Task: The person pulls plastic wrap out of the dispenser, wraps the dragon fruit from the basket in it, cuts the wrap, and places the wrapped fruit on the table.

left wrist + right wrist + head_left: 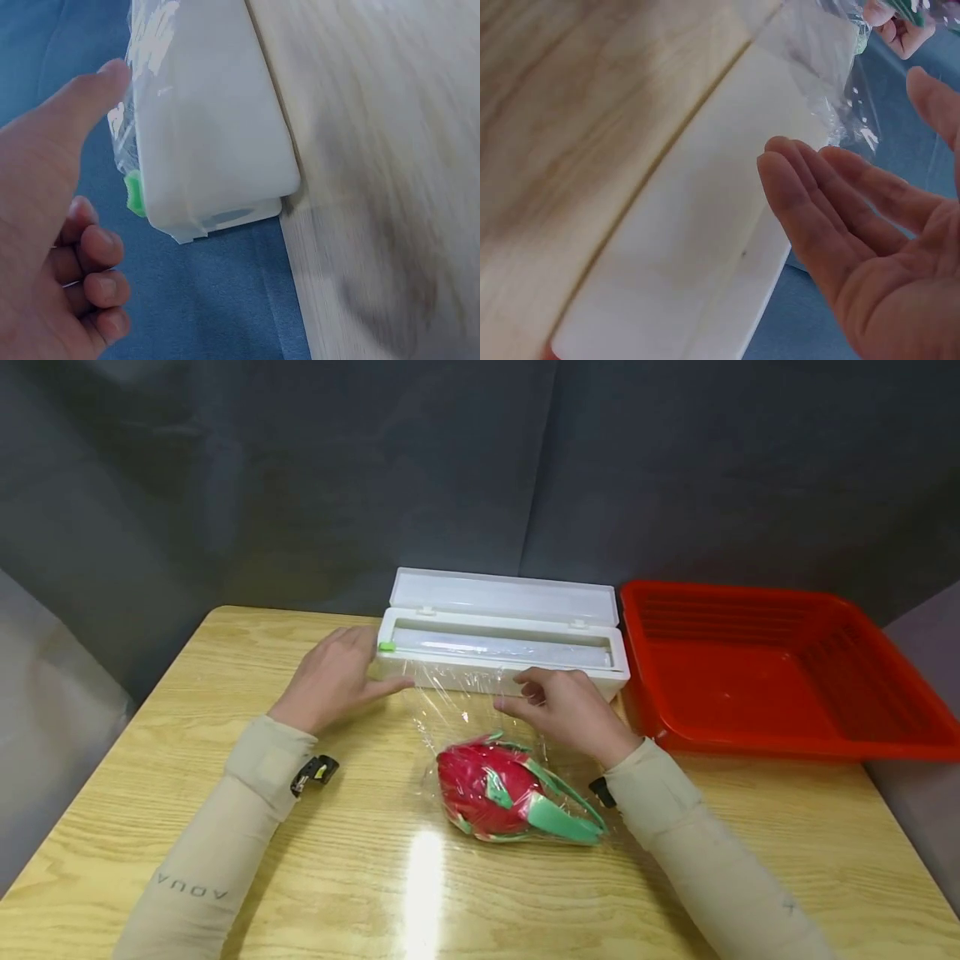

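A white cling film dispenser box (501,647) stands at the back of the table with its lid (504,597) raised and a film roll inside. Clear cling film (457,706) stretches from its front edge down over a red dragon fruit (483,785) with green leaf tips. My left hand (333,677) is beside the box's left end, thumb extended along the film and fingers loosely bent. In the left wrist view a green slider (134,193) sits at that box corner. My right hand (566,706) hovers before the box's right half; its thumb and relaxed fingers (802,202) are apart, holding nothing.
A red plastic basket (750,747) stands on the right, close against the box's right end and reaching past the table's edge. Behind the light wooden table (337,877) hangs a dark cloth (360,485).
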Motion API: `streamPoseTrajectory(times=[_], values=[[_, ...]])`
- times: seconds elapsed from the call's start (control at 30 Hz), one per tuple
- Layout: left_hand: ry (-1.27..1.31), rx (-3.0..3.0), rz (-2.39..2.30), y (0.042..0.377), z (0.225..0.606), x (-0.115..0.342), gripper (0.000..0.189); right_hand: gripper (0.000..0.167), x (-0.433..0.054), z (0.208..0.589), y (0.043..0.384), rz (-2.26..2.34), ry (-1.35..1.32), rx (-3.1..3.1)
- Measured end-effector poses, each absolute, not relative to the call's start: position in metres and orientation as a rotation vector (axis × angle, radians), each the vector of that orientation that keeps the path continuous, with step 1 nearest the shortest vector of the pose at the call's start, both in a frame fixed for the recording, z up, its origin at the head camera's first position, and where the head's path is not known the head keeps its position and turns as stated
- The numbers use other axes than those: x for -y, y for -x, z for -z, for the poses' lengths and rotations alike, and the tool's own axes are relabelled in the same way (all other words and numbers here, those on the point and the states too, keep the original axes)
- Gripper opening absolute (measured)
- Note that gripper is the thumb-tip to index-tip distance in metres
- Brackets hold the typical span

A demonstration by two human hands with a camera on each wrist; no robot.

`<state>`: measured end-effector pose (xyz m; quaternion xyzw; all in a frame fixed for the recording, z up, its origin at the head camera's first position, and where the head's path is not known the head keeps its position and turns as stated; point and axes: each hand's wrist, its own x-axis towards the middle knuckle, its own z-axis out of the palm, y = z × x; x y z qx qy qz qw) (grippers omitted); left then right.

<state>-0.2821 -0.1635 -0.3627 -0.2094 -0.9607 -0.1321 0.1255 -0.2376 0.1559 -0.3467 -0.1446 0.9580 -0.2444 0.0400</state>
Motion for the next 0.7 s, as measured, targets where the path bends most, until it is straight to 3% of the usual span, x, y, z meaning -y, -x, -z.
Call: streamPoseTrajectory(times=[0.17,0.47,0.7], values=[[0.586,2.799,0.398,0.274,0.361,0.162,0.058,0.058,-0.159,0.355,0.237,0.805,0.456,-2.912],[0.529,2.867,0.498,0.261,0.364,0.155,0.057,0.036,-0.165,0.366,0.233,0.924,0.565,-2.897],[0.545,2.997,0.536,0.252,0.373,0.151,0.055,0.036,-0.168,0.371,0.231,0.955,0.547,-2.856]])
